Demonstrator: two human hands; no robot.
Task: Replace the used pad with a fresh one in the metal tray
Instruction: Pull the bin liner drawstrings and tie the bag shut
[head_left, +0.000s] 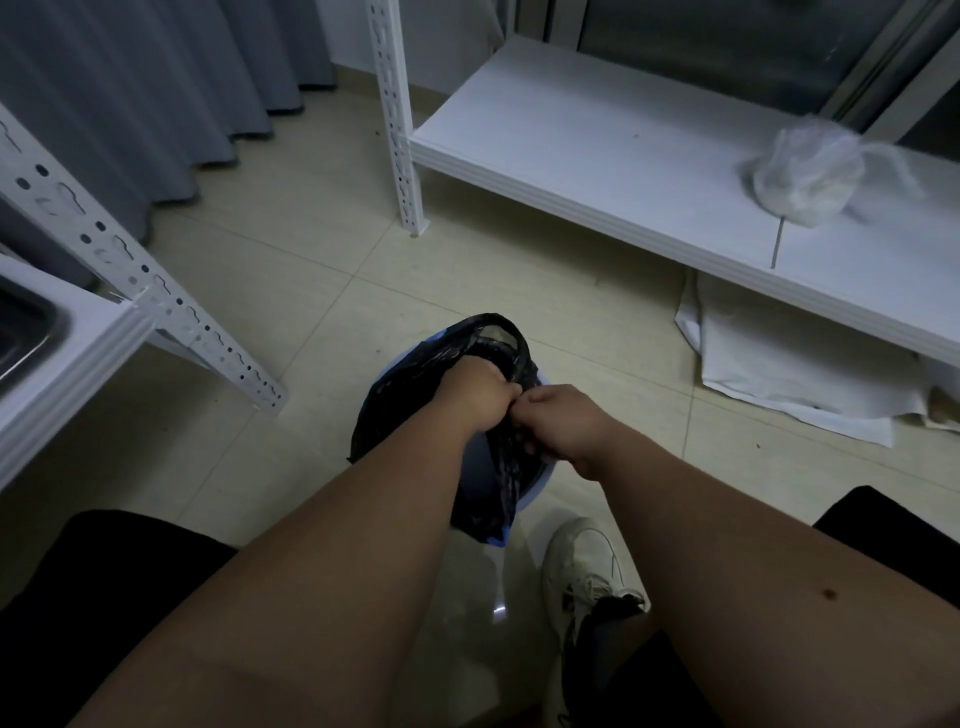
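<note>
Gripping black bag (470, 364), both hands hide its contents

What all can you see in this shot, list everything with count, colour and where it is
bin bag: one, black, lining the bin on the floor, centre
bin: one, pale blue, under the bag, mostly hidden
shelf board: one, white, low, upper right
clear plastic bag: one, whitish, on the shelf board, right
shelf upright: one, white, perforated, top centre
slanted upright: one, white, perforated, left
metal tray: one, grey, left edge, partly cut off
white sheets: a few, on the floor under the shelf board
curtain: grey, upper left
shoe: one, white, bottom centre
left hand: gripping the bin bag
right hand: gripping the bin bag
</note>
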